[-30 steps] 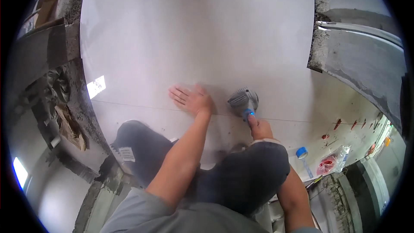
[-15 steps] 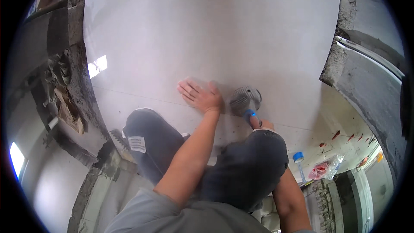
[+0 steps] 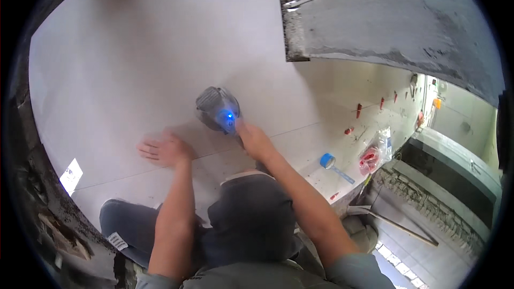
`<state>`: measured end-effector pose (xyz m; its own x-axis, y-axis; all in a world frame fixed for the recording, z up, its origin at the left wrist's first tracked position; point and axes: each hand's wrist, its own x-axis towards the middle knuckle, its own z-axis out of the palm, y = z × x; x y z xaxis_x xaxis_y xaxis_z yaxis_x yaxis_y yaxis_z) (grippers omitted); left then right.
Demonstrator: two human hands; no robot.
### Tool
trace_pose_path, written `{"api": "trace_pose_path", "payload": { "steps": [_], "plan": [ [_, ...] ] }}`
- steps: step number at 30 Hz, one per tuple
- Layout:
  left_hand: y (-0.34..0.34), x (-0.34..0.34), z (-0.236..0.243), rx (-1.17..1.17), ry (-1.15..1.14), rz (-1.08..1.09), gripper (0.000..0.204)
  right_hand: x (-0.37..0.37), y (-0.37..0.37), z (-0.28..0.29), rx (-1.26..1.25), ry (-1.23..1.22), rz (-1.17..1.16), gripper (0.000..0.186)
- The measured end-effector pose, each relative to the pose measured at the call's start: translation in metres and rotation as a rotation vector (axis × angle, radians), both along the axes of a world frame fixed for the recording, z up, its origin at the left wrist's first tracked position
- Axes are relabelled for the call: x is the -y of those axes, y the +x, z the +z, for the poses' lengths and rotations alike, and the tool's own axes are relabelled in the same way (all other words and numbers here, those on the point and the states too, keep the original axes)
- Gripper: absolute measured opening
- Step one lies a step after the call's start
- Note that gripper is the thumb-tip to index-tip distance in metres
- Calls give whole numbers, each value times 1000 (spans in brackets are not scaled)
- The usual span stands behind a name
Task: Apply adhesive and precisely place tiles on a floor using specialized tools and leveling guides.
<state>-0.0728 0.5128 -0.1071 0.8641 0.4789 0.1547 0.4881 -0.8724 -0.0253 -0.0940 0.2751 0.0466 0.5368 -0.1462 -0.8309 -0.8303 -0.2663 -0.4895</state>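
Nearest us are our bent knees [image 3: 250, 208], on our side of the tool [image 3: 216, 108]. Our right hand [image 3: 254, 140] is wrapped around its handle, a blue light [image 3: 229, 116] glowing near the thumb; the tool is on the pale tile [image 3: 160, 48]. Left of the tool, our left hand [image 3: 170, 150], blurred, is spread, grasping nothing; we cannot tell if it touches the tile. Right of the tool lie blue tape [image 3: 327, 161], then a clear bag [image 3: 369, 160] with red contents.
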Motion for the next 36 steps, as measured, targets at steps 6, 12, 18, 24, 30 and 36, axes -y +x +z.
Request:
{"api": "trace_pose_path", "payload": {
  "steps": [6, 12, 18, 24, 30, 36],
  "plan": [
    [6, -38, 4, -152, 161, 29, 84, 18, -137, 13, -60, -99, -402, 53],
    [-13, 44, -2, -207, -6, -48, 82, 106, -435, -27, -373, -420, -278, 60],
    [6, 64, 2, 0, -52, -752, 85, 57, -436, 11, -356, -256, -1144, 73],
    [-32, 217, 36, -314, -247, -1279, 94, 85, -355, 60, -547, -516, -251, 56],
    [-44, 254, 50, -384, -352, -1206, 92, 208, -210, -22, 167, -861, -410, 71],
    [-38, 244, 41, -409, -276, -1220, 95, 345, -114, -107, 3, -1154, -401, 90]
  ]
}}
